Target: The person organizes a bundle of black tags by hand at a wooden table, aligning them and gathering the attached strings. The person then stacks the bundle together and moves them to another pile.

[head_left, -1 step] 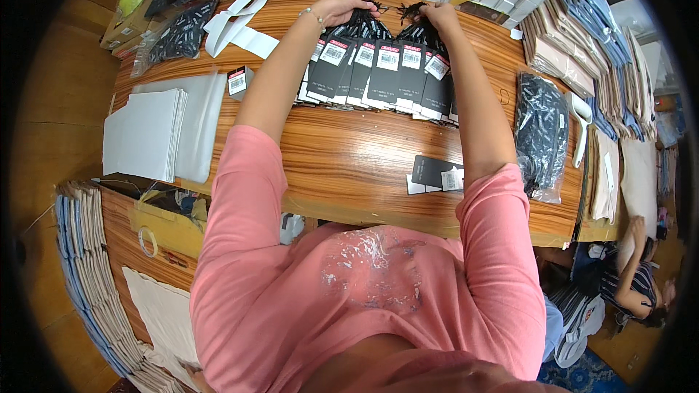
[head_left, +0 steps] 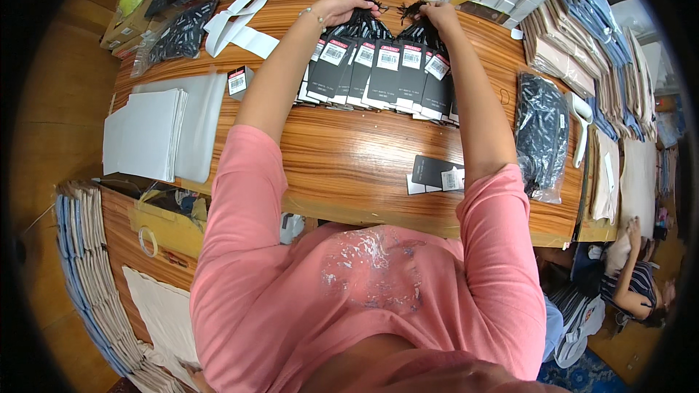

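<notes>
A wide, overlapping spread of black hang tags (head_left: 386, 76) with white barcode stickers and red strips lies at the far middle of the table. Their black strings (head_left: 368, 25) gather at the far side in two bunches. My left hand (head_left: 344, 9) is closed on the left bunch, fingers partly hidden by the strings. My right hand (head_left: 440, 16) pinches the right bunch. Nearer to me, below my right forearm, lie a few loose hang tags (head_left: 435, 172). A small stack of tags (head_left: 238, 81) stands beside my left forearm.
At left are white sheets (head_left: 142, 135) on clear plastic sleeves (head_left: 204, 127). A white strip (head_left: 255, 42) curls behind them. A bag of black items (head_left: 540, 131) and a lint roller (head_left: 580, 124) lie right. Folded garments (head_left: 564, 51) are stacked beyond; another person (head_left: 632, 284) sits far right.
My hands and the tags have not visibly moved. At the far right, the other person's hand has shifted slightly.
</notes>
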Demonstrator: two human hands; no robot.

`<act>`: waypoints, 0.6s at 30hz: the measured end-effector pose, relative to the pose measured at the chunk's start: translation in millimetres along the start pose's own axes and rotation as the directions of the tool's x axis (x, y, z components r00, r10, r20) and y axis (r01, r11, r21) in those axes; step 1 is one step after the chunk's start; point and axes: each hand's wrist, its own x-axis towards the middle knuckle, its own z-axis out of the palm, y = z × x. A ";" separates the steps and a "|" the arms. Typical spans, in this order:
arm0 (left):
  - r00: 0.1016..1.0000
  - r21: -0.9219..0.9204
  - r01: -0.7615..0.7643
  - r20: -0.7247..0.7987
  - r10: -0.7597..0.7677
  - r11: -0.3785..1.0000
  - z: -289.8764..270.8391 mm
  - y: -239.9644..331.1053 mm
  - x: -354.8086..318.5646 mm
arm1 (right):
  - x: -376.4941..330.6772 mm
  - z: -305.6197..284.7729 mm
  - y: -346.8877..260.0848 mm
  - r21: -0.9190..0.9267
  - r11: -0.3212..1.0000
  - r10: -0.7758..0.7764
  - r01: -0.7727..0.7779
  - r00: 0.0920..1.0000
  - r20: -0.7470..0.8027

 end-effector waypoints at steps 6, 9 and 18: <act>1.000 0.021 0.011 0.012 -0.011 1.000 4.0 2.9 -2.4 | -4.7 6.4 -13.1 0.535 0.820 0.116 -0.204 0.974 0.193; 1.000 0.012 0.013 0.012 -0.014 1.000 3.4 1.5 -4.1 | -3.8 3.4 -17.3 0.491 0.834 0.154 -0.253 0.960 0.233; 1.000 0.072 0.022 -0.006 -0.022 0.997 10.0 3.6 -4.4 | -1.0 -6.8 -18.1 0.474 0.844 0.112 -0.250 0.948 0.298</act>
